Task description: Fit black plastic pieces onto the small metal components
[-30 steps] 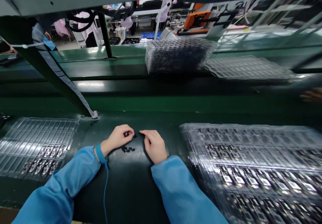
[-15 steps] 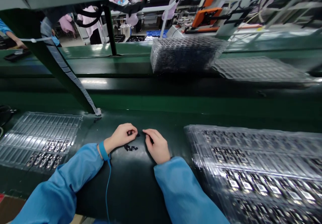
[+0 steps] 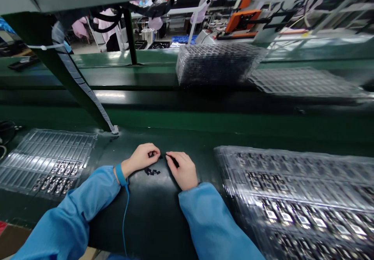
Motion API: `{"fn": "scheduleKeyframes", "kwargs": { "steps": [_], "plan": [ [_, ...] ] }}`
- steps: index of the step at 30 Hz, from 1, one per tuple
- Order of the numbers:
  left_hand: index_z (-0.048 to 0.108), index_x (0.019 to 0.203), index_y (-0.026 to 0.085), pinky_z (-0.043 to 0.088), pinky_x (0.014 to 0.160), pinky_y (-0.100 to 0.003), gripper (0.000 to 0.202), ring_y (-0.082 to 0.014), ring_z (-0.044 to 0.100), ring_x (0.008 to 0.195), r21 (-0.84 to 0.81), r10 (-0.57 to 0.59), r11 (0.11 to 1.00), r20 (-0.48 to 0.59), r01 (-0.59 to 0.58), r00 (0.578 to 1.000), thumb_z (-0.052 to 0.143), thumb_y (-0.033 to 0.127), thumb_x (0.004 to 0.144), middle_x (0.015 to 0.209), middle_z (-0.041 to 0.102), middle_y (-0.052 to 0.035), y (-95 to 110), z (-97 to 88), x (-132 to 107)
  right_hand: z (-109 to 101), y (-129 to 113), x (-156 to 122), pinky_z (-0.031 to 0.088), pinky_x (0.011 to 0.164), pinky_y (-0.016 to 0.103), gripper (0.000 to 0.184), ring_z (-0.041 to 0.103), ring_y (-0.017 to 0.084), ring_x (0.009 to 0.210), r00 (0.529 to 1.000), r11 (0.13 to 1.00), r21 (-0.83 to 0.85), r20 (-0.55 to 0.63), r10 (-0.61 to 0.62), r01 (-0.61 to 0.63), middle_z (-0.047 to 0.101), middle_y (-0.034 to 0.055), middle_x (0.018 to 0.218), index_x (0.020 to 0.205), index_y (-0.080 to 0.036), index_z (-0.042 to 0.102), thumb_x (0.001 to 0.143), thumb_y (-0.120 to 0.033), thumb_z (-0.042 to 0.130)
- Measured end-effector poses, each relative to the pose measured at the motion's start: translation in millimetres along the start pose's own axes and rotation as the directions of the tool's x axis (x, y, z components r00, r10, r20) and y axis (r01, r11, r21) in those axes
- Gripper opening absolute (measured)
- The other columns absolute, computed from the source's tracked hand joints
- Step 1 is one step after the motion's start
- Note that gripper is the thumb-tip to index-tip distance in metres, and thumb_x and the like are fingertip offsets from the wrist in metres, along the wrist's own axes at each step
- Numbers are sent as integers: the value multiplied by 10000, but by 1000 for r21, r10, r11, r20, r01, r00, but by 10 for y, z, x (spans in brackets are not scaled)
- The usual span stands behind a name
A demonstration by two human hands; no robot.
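Observation:
My left hand (image 3: pixel 142 158) rests on the dark green bench (image 3: pixel 152 213), fingers curled in a pinch round a small black part. My right hand (image 3: pixel 184 169) lies just to its right, fingers closed on a thin dark tool (image 3: pixel 173 159) whose tip points toward the left hand. A little heap of small black parts (image 3: pixel 152 171) sits on the bench between and just below the two hands. Both arms wear blue sleeves, and a blue wrist strap (image 3: pixel 120 174) with a cord circles the left wrist.
A clear tray (image 3: pixel 46 162) with a few filled pockets lies at the left. A stack of clear trays (image 3: pixel 292 197) full of components fills the right. Beyond a green conveyor (image 3: pixel 175 96) stand more tray stacks (image 3: pixel 216 63). A slanted green post with component tape (image 3: pixel 84 92) rises at the left.
The hands have barely moved. The thin dark tool now shows more plainly in my right hand's fingers. The view has shifted slightly.

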State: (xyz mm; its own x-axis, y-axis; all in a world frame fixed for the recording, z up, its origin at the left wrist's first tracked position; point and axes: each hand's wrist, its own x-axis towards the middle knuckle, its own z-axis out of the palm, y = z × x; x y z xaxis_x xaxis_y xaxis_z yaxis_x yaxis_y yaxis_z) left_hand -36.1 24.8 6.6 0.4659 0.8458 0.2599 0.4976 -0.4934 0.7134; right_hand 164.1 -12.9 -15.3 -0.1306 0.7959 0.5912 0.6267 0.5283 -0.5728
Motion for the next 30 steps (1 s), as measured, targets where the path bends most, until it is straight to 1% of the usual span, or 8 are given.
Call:
{"fn": "scheduleKeyframes", "kwargs": {
  "steps": [6, 12, 17, 30],
  "plan": [
    [704, 851, 171, 434, 643, -213, 99, -104, 555, 677, -1, 3, 1000, 9, -3, 1000, 605, 168, 851, 754, 630, -14, 6, -8, 1, -11, -15, 4, 524, 779, 352, 68, 690, 195, 849, 1000, 1000, 15, -23, -1, 1, 750, 39, 905, 943, -209, 691, 929, -206, 624],
    [704, 853, 174, 436, 642, -215, 105, -106, 557, 677, 9, -1, 1000, 9, 1, 1000, 599, 176, 855, 754, 632, -15, 11, -12, -3, -11, -18, 6, 535, 782, 366, 88, 692, 204, 852, 1000, 1000, 13, -7, 0, 0, 751, 46, 920, 970, -215, 689, 938, -213, 606],
    [700, 848, 176, 443, 642, -219, 105, -109, 558, 674, 5, -5, 1000, 10, 5, 1000, 595, 180, 854, 751, 628, -16, 2, -12, -1, -32, -34, 6, 552, 771, 360, 119, 696, 203, 836, 1000, 1000, 28, -19, 11, -10, 751, 52, 924, 999, -225, 689, 947, -216, 582],
    [709, 856, 171, 440, 648, -214, 104, -105, 561, 680, 3, -5, 1000, 5, 5, 1000, 604, 169, 849, 758, 636, -15, -5, -6, -4, -23, -34, -3, 546, 740, 344, 109, 685, 187, 770, 1000, 1000, 18, -16, 13, -12, 740, 44, 870, 996, -213, 681, 949, -224, 583]
  ]
}}
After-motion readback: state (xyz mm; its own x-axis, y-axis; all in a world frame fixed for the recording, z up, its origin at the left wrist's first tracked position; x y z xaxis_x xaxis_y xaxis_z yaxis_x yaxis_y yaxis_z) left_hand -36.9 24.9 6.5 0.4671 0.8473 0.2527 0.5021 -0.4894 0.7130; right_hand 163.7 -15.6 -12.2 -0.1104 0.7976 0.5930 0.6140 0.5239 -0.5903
